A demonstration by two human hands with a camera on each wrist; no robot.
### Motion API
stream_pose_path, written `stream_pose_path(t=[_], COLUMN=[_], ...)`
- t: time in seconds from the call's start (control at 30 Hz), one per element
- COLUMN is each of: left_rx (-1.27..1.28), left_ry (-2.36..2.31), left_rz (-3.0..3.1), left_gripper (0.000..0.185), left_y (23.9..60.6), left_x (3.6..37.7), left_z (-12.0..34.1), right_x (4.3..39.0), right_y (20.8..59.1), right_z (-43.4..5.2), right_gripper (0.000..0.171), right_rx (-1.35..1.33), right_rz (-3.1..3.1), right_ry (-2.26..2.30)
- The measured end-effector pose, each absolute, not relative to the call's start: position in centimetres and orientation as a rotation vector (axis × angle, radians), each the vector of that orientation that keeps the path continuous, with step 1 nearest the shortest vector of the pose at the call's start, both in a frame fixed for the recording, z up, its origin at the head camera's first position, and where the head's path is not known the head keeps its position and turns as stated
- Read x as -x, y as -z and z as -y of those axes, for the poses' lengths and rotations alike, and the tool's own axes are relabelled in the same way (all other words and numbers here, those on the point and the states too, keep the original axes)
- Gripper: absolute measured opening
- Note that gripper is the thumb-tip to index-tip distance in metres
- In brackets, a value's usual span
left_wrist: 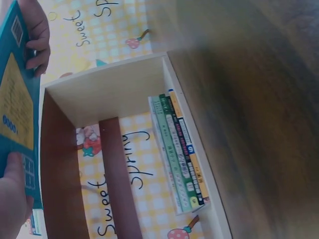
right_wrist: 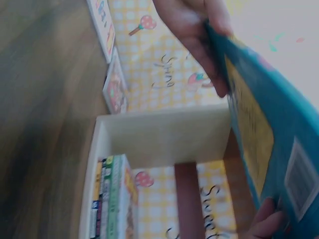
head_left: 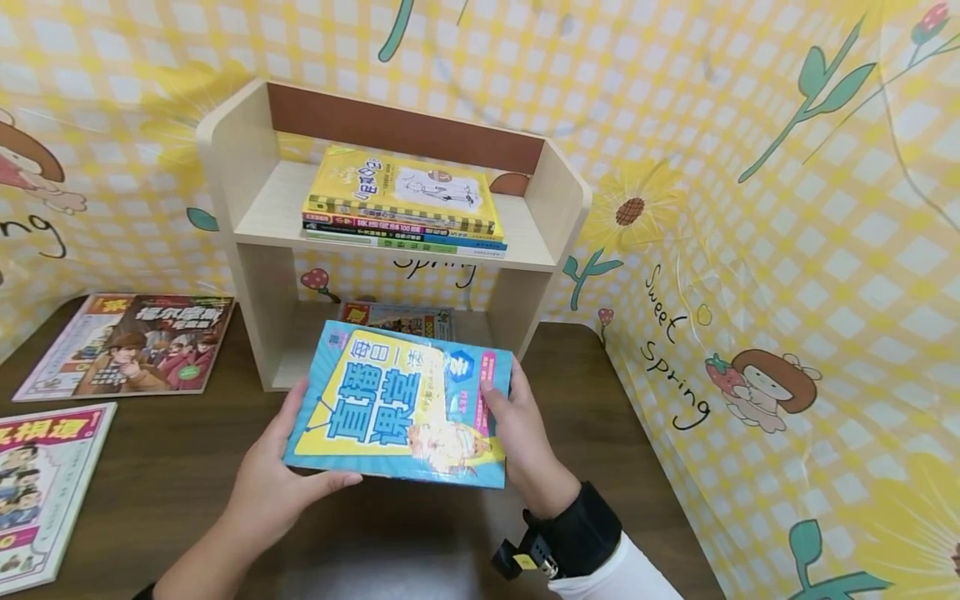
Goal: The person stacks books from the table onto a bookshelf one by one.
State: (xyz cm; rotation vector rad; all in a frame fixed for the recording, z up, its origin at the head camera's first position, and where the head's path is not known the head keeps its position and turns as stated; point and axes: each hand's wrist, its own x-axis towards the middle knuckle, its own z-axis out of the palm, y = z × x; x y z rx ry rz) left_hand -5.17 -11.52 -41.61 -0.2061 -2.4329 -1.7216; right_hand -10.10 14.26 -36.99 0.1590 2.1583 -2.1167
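Observation:
Both hands hold a blue book (head_left: 450, 400) with a yellow panel and large blue lettering, tilted with its cover toward the head camera. My left hand (head_left: 266, 475) grips the left side, its thumb at the lower edge and its fingers behind. At the right side my right hand (head_left: 528, 437) pinches the book, thumb on the front cover. The back cover (right_wrist: 254, 129) with a barcode label shows in the right wrist view. Beyond the book stands a small wooden bookshelf (head_left: 243, 183). A stack of books (head_left: 405, 192), a yellow one uppermost, lies on its upper shelf.
Another stack of books (left_wrist: 174, 154) lies in the shelf's lower compartment, partly hidden by the blue book in the head view. Two magazines lie on the dark wooden table (head_left: 157, 450) at left: one brown (head_left: 142, 346), one pink and white (head_left: 48, 492). Yellow checked cloth (head_left: 720, 250) surrounds the table.

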Motion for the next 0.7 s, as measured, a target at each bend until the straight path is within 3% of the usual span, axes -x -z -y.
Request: stream_pose_path(t=[0.4, 0.7], left_rx=[0.143, 0.223], left_ry=[1.83, 1.769], left_rz=[2.269, 2.248], left_gripper=[0.112, 0.11], left_y=[39.2, 36.0], left_x=[5.9, 6.7], left_z=[11.8, 12.0], right_x=[7.4, 8.3], right_y=[35.8, 34.6], right_z=[-14.2, -14.7], right_gripper=[0.083, 0.102], right_rx=[0.342, 0.689], right_rz=[-2.069, -2.05], right_ry=[2.162, 2.175])
